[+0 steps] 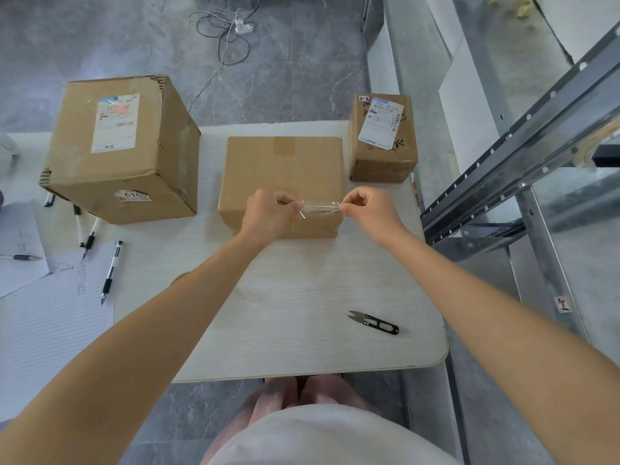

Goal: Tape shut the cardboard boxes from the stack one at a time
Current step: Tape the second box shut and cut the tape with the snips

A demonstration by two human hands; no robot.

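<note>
A plain cardboard box (283,166) lies in the middle of the white table (302,313). Stretched between my two hands over the box's near edge is a strip of clear tape (320,209). My left hand (268,209) pinches the tape's left end. The right end is pinched by my right hand (365,206). A large labelled box (120,152) stands at the left. At the back right is a small labelled box (382,139). A tape roll is not visible.
Small black snips (374,323) lie on the table's near right. Several pens (110,273) and lined paper sheets (50,323) lie at the left. A grey metal rack (520,156) runs along the right. Cables (228,31) lie on the floor beyond the table.
</note>
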